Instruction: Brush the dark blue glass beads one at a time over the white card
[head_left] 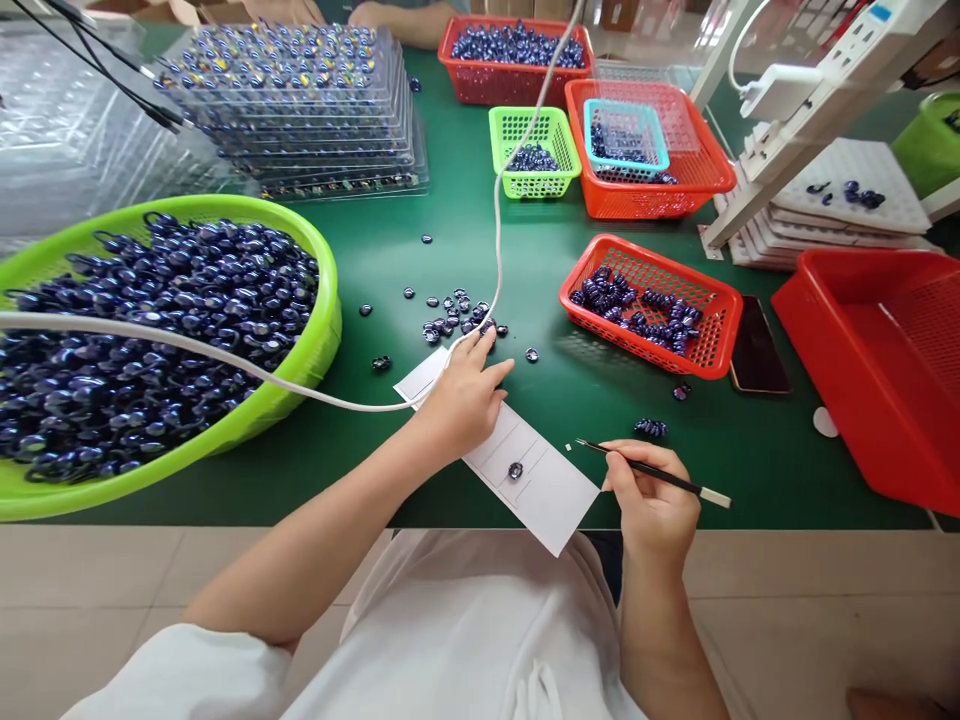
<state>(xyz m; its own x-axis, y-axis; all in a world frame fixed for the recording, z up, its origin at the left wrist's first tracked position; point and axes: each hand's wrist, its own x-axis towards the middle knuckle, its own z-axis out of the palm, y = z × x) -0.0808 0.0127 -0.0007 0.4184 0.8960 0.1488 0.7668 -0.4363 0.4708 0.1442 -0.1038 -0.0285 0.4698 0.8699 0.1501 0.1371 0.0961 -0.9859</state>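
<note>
Head view: looks like early days, going by what's laid out. Just one dark oval piece (515, 470) sits on the lined white card (559, 505), with no other on the parts that show. The left hand (463, 398) lies across the card, fingers spread at a scatter of loose pieces (450, 318), nothing visibly gripped. The right hand (656, 505) has tweezers (664, 474) pinched, tips just beside a tiny white chip (568, 447) on the green table (780, 460). Plenty left, seemingly: that scatter's off the card, and the lime basin (328, 280) is heaped with dark looped pieces (187, 320).
</note>
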